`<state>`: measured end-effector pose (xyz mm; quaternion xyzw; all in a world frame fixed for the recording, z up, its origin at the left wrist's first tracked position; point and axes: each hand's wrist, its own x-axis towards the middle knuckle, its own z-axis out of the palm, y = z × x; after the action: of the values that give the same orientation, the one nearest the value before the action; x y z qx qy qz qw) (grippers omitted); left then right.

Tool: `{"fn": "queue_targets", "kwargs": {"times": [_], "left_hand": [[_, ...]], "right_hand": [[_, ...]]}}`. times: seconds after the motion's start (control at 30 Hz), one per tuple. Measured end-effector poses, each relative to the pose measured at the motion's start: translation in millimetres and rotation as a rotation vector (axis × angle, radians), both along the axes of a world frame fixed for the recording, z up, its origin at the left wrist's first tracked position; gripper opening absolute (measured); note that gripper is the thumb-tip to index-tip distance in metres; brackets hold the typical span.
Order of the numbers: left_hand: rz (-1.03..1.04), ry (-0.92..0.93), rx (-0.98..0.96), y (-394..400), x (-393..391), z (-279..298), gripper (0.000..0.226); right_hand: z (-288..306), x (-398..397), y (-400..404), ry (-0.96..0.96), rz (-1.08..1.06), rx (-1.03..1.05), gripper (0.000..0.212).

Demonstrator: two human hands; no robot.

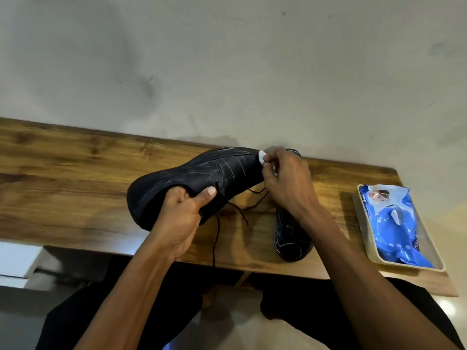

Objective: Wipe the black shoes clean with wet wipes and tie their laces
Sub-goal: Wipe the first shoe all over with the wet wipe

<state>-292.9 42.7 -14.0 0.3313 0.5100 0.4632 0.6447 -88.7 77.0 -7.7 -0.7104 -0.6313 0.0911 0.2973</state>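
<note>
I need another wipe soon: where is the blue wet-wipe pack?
The blue wet-wipe pack lies in a cream tray at the wooden table's right end, right of the second black shoe.

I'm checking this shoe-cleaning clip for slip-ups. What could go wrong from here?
1. The loose laces of the held shoe dangle past the table edge and might snag.
2. The right hand pinches only a small wad of wipe, so it may slip free.
3. The left hand grips just the collar; the shoe could twist.
</note>
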Motion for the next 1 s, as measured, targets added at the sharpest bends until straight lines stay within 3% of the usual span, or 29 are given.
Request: {"fn": "queue_targets", "kwargs": {"times": [0.17, 0.27, 0.5, 0.63, 0.83, 1.0], "left_hand": [[0.021, 0.073, 0.076, -3, -3, 0, 0.017], [0.023, 0.280, 0.087, -4, -6, -8, 0.012], [-0.093, 0.679, 0.041, -14, 3, 0, 0.043], [-0.110, 0.640, 0.150, -14, 1, -2, 0.029], [-0.074, 0.677, 0.094, -15, -1, -2, 0.034], [-0.154, 0.722, 0.085, -19, 5, 4, 0.032]], "right_hand": [[8, 4, 8, 0.039, 0.013, 0.096, 0.015], [10, -5, 10, 0.026, 0.102, 0.098, 0.016], [23, -48, 3, 0.153, 0.343, 0.120, 0.015], [27, -61, -2, 0.125, 0.504, 0.215, 0.018], [12, -14, 9, 0.139, 0.203, 0.183, 0.019], [12, -15, 6, 0.159, 0.143, 0.188, 0.016]]}}
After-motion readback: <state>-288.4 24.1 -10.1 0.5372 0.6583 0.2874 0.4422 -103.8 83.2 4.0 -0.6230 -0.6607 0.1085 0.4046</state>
